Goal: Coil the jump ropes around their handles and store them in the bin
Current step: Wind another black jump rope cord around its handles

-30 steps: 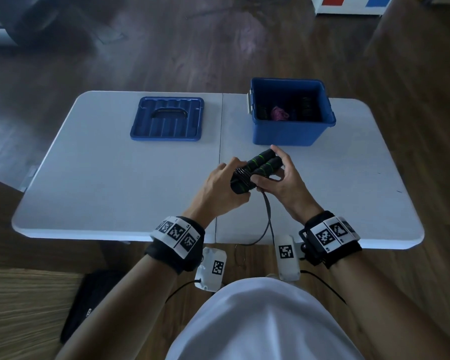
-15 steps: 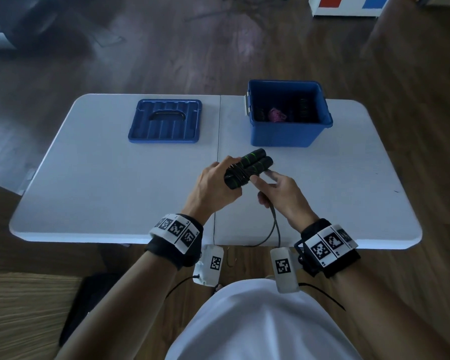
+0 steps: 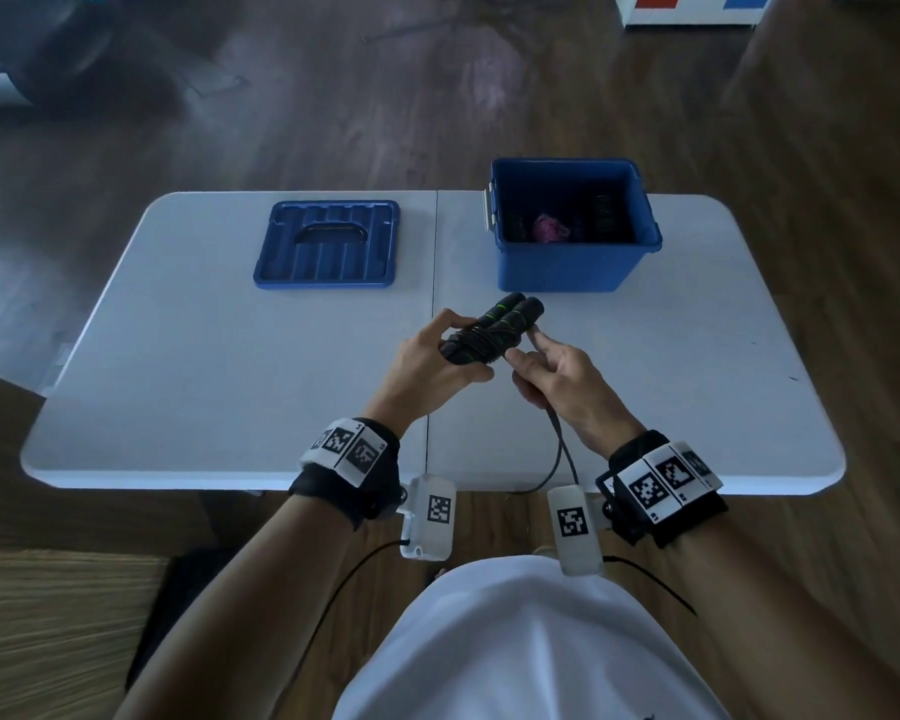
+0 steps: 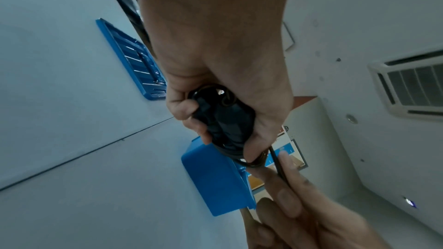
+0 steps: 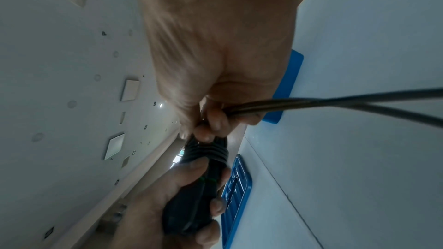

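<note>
Left hand (image 3: pixel 427 363) clamped round the paired handles (image 3: pixel 494 332), right hand (image 3: pixel 559 379) pinching the rope (image 3: pixel 559 444) just beside them, bin (image 3: pixel 572 275) right ahead: best kept taut, laid snug against the last turn, no slack at the table edge.

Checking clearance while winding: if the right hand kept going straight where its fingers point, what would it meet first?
The right hand points up-left at the handles gripped in the left hand, so probably those first. The blue bin lies beyond; depth is unclear.
</note>
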